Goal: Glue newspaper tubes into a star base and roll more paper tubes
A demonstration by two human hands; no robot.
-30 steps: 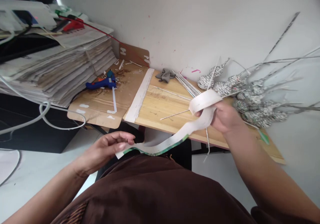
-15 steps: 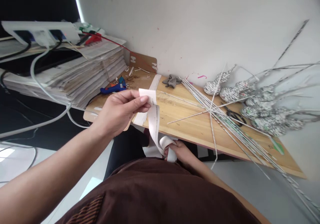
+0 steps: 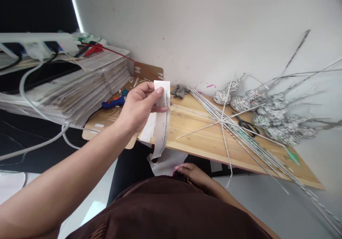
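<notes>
A white paper strip (image 3: 161, 128) with small print along it hangs from my left hand (image 3: 145, 103), pinched near its top end between thumb and fingers. Its lower end dangles past the front edge of the wooden table (image 3: 197, 143). My right hand (image 3: 190, 171) rests low by my lap, at the hem of the brown top, fingers curled; what it holds, if anything, is too small to make out. On the table, just behind the hanging strip, lies another white strip (image 3: 148, 129).
Rolled paper sticks (image 3: 240, 139) and a crossed star of sticks (image 3: 221, 120) lie on the right, with black scissors (image 3: 248, 126) and woven paper shapes (image 3: 280, 116). At left are a blue glue gun (image 3: 113, 103), stacked newspapers (image 3: 88, 93) and cables (image 3: 40, 135).
My right hand has let go of the strip's lower part, which now hangs free. My left hand has the strip a little higher and further right, and the view has shifted slightly.
</notes>
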